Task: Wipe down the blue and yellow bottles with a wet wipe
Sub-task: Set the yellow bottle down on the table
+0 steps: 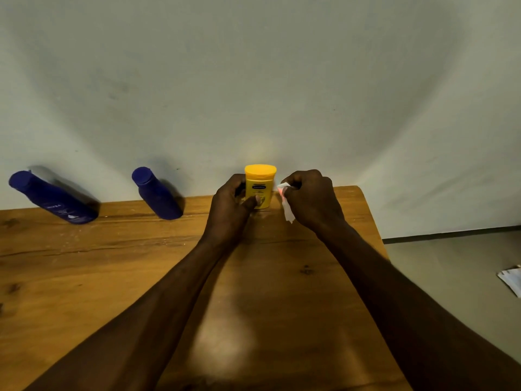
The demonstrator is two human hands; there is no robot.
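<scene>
A yellow bottle (260, 185) with a yellow cap stands upright at the far edge of the wooden table (141, 263), close to the wall. My left hand (231, 204) grips its lower left side, thumb across the front label. My right hand (310, 198) is just right of the bottle, fingers closed on a white wet wipe (286, 203) that hangs down beside the bottle. Two blue bottles stand further left along the wall: a large one (53, 197) at the far left and a smaller one (156, 193) nearer the middle.
The table's right edge (375, 221) drops off to a grey floor, where a white wrapper or paper (511, 279) lies at the right border. A pale wall rises directly behind the bottles.
</scene>
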